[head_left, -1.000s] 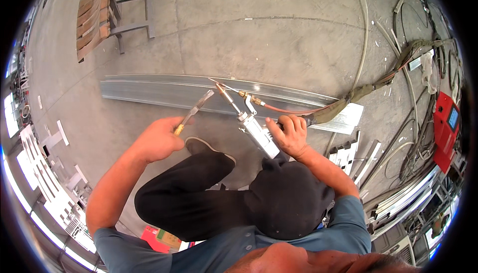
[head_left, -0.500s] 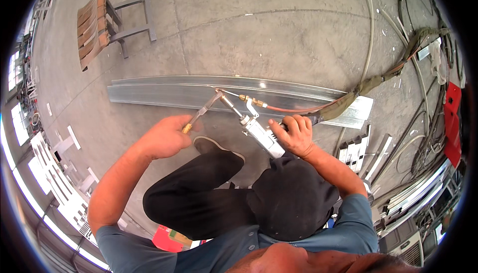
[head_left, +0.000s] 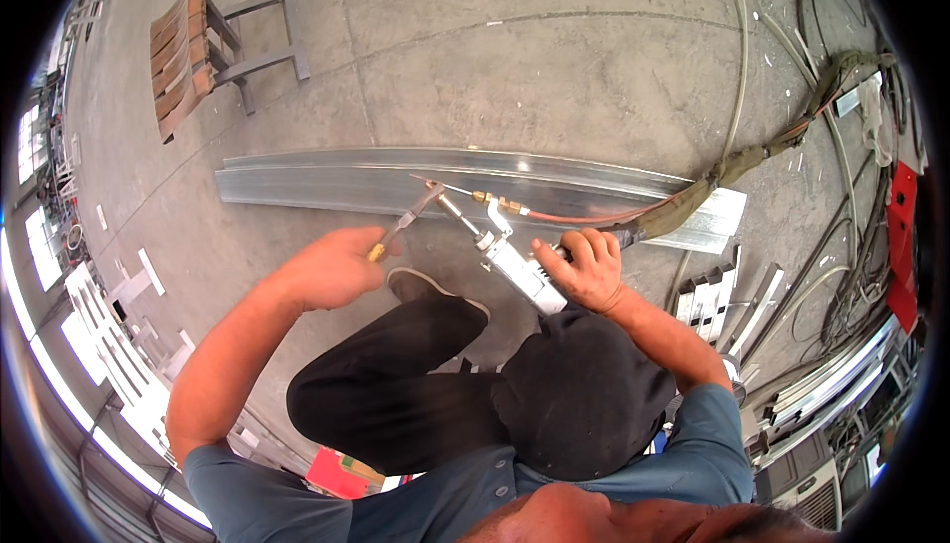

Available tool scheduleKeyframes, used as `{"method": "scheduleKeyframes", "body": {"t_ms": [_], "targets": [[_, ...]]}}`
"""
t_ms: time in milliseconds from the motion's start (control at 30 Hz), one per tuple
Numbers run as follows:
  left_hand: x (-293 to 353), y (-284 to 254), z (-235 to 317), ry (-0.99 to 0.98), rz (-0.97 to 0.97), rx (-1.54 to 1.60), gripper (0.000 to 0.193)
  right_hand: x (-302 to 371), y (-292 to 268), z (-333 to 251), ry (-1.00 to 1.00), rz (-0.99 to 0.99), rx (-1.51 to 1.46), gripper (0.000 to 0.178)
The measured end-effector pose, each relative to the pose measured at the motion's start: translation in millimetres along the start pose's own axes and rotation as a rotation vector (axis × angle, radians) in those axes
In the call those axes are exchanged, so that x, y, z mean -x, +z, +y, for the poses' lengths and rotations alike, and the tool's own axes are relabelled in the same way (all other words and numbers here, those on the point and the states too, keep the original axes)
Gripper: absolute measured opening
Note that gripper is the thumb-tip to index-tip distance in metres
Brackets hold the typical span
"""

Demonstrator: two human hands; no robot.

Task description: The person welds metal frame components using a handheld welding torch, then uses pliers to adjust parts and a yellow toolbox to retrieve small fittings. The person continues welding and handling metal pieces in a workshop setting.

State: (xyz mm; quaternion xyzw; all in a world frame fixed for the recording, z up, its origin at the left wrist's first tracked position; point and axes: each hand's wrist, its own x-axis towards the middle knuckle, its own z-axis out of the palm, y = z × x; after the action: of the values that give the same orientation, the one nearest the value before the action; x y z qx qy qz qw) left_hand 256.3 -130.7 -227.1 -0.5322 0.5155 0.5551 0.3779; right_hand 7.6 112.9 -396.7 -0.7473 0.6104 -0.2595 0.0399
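Pliers-like tool [head_left: 401, 226], head view: steel, yellow grip, in L hand [head_left: 341, 268]. L hand closed in fist round grip; most of grip hidden by fingers. Tool slants away & R from L hand; far end at copper tip of torch [head_left: 524, 274]. Exact contact too small to tell.

Torch sits betw. hands, just L of R hand [head_left: 591, 271]: silver body, slim nozzle pointing away & L, toward tool end. R hand curled round black handle [head_left: 562, 252], thumb out twd body; part of handle hidden under palm.

Thin rod w/ brass fittings [head_left: 495, 200] alongside nozzle, beyond R hand & to its L. Orange hose [head_left: 594, 218] runs from fittings, passing just beyond R hand. Green-sleeved cable [head_left: 683, 208] leads off R & away from R hand.

Long galv. metal channel [head_left: 327, 183] on concrete floor [head_left: 554, 78], beyond both hands, under hose & cable; nozzle over its near edge.

Slatted brown seat on grey frame [head_left: 183, 68]: well beyond L hand, to L. White metal pieces [head_left: 104, 335]: well L of L hand. Short metal lengths [head_left: 705, 300]: R of R hand, nearer body. Red box [head_left: 901, 246]: far R of R hand. Shoe [head_left: 424, 288]: R of L hand, slightly nearer body. Dark trousers [head_left: 376, 409]: nearer body than both hands.
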Motion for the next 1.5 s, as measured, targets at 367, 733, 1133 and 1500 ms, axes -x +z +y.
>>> {"method": "scheduleKeyframes", "body": {"t_ms": [367, 733, 1133, 1500], "targets": [[11, -3, 14, -0.043, -0.017, -0.077, 0.059, -1, 2, -1, 0.020, 0.003, -0.016, 0.056], [3, 3, 15, -0.035, -0.031, -0.093, 0.061, 1, 3, 1, 0.030, 0.003, -0.008, 0.057], [58, 9, -46, 0.161, 0.118, 0.195, 0.033, -28, -35, -10, 0.089, 0.066, 0.050, 0.047], [294, 19, -113, 0.287, 0.110, 0.868, 0.035, -180, -404, -30, 0.617, 0.610, -0.067, 0.033]]}}
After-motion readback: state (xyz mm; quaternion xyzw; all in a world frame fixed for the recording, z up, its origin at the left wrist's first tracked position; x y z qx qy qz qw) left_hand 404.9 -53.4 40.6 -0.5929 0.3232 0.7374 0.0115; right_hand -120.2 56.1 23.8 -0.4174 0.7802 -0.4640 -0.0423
